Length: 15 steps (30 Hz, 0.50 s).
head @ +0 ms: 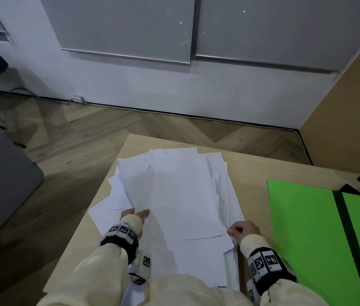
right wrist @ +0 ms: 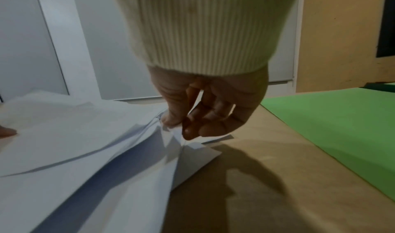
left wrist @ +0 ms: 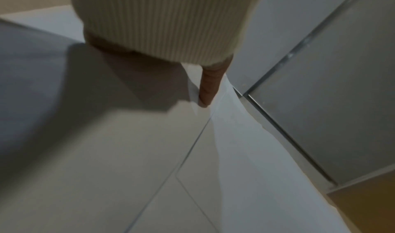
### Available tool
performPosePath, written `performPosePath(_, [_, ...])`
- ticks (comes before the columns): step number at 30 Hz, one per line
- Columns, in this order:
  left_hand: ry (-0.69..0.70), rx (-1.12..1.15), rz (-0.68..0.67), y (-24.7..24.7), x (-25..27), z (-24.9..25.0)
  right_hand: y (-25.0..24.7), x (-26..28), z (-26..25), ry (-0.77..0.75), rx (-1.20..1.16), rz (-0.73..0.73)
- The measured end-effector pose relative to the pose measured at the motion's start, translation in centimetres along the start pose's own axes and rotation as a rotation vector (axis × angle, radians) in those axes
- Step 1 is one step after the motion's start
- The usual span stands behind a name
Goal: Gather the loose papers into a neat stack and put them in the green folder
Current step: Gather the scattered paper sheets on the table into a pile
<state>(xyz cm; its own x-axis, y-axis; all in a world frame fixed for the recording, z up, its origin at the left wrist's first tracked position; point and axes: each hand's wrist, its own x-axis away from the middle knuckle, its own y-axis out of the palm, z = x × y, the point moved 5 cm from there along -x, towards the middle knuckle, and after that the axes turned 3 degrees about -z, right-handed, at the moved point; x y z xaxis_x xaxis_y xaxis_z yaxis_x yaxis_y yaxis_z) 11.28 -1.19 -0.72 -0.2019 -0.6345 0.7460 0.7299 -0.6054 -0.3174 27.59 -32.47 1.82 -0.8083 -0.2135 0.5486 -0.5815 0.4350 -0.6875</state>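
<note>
— Why the papers (head: pixel 174 195) fanned out like this in the middle of the table (head: pixel 252 171)?

— Not yet squared, probably; many sheets overlapping at different angles, corners sticking out at the far end and at the left; hence both hands placed at the near edges, one on each side, to draw all together.

— And the left hand (head: pixel 135 214) — holding or only pressing?

— Hard to say in full; sleeve covering most of it; one finger (left wrist: pixel 208 86) seen straight, its tip down against a lifted sheet edge; rest of the fingers hidden, so cannot tell about a grip; likely placed there to steady the left side of the pile.

— The right hand (head: pixel 242 229)?

— Curled; thumb and fingertips (right wrist: pixel 190 131) pinching the near right corners of several sheets, paper crumpled a little at that point; held so to pull the corners into line, as a guess.

— Where the folder (head: pixel 302 228)?

— To the right on the same table, lying open and flat, apart from the papers, a strip of bare wood between; open so that the stack can go straight in; nothing in it yet.
</note>
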Motion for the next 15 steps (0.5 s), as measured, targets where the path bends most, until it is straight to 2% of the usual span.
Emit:
performPosePath(5, [0.003, 0.043, 0.005, 0.1, -0.3, 0.4, -1.0, 0.0, -0.1, 0.023, 0.05, 0.147])
performPosePath(8, [0.006, 0.051, 0.009, -0.4, -0.8, 0.4, -2.4, -0.2, 0.6, 0.083, -0.052, 0.257])
performPosePath(13, [0.001, 0.005, 0.065, -2.1, -1.3, 0.4, -6.1, 0.2, 4.2, 0.345, -0.334, 0.505])
performPosePath(15, [0.012, -0.04, 0.054, -2.6, -1.2, 0.7, -6.6, 0.2, 6.1, 0.47, -0.421, 0.521])
